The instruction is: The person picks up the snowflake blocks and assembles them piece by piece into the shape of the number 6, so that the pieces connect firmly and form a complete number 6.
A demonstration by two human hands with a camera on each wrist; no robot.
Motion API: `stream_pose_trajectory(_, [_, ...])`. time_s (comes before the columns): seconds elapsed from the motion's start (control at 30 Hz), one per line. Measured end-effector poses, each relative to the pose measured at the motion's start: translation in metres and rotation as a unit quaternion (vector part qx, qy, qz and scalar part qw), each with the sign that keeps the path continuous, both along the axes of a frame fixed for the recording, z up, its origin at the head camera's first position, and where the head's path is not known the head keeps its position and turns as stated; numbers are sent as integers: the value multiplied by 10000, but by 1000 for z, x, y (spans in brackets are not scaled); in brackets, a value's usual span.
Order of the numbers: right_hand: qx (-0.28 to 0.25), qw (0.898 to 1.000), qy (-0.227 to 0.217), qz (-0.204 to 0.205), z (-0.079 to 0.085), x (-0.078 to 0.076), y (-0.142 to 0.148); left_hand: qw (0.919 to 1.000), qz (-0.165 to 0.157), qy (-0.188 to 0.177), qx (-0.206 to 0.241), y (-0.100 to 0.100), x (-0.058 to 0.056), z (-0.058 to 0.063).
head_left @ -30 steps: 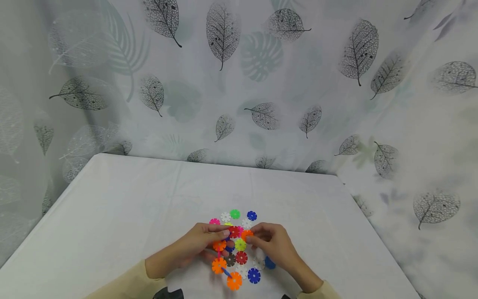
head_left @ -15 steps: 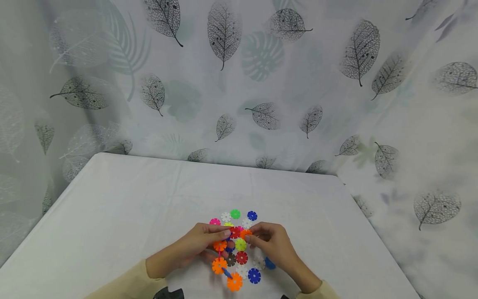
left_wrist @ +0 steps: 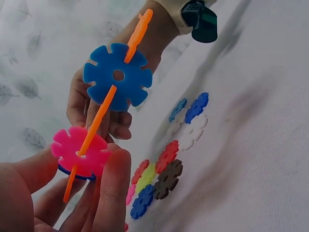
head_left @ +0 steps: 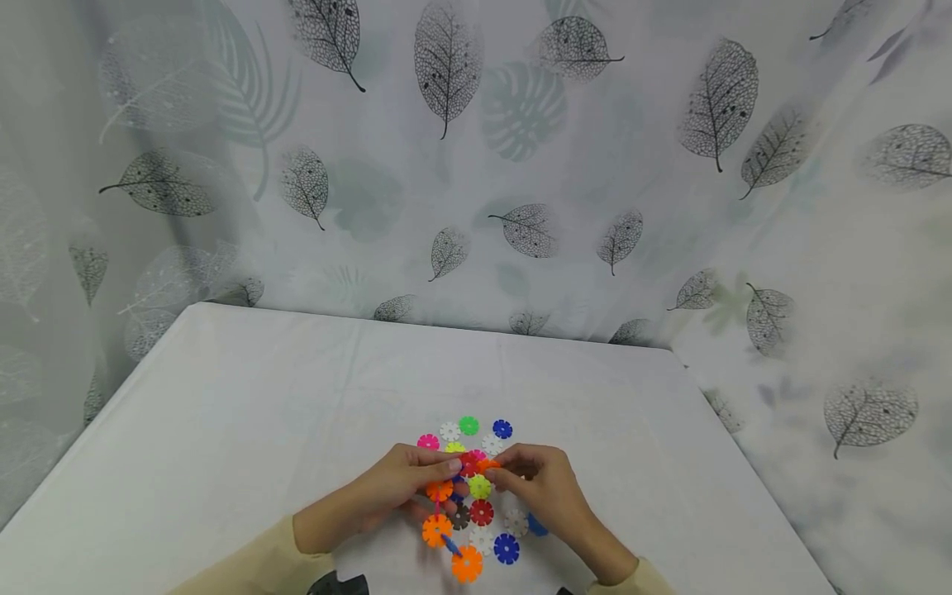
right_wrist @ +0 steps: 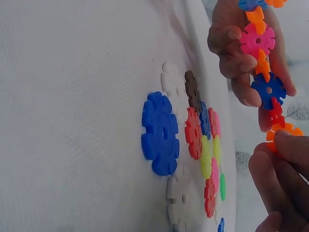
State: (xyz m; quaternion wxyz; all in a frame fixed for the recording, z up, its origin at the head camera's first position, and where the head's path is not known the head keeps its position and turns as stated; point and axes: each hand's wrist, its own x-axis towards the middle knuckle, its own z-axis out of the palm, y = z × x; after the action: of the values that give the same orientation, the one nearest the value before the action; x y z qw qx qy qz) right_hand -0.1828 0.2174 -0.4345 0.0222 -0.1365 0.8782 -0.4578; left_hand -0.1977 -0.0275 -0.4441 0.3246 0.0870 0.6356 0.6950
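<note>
My left hand (head_left: 405, 483) holds a chain of slotted snowflake building discs, with fingers around a dark blue disc (right_wrist: 269, 91) and a pink disc (left_wrist: 79, 150). Down from that hand hangs the rest of the chain, with a blue disc (left_wrist: 118, 77) and an orange disc (head_left: 467, 564) at its lower end. At the upper end a red disc (right_wrist: 276, 112) stands out from the dark blue one. Thumb and fingers of my right hand (head_left: 541, 487) pinch another orange disc (right_wrist: 292, 129) right at the red disc's edge. Its far side is hidden behind the thumb.
Loose discs lie on the white-covered table (head_left: 297, 397) beneath and beyond the hands: a green one (head_left: 468, 426), a yellow one (head_left: 479, 487), a brown one (head_left: 460, 516), a blue one (head_left: 506, 549) and several others. A leaf-print curtain (head_left: 461, 190) hangs behind the table.
The orange disc in my right hand has tilted from face-on to nearly edge-on and shifted slightly left against the red disc. My left hand has barely moved.
</note>
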Motion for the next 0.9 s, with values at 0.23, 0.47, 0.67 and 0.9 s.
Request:
stream_pose_trajectory(0.23, [49,9995,313,-5,0,0,-4,9998,13,192,-13,0,0,0])
stream_pose_trajectory(0.47, [24,9999,99,17,-3,1,-3,9992,-238,283,-123,-1,0,-5])
stream_pose_trajectory(0.67, [190,9998,71,-11,-5,-1,-2,9971,-499,458,-337,-1,-2,-4])
stream_pose_trajectory(0.9, [275,9996,4,64,-9,-1,-1,9953,-543,605,-528,1,-3,-6])
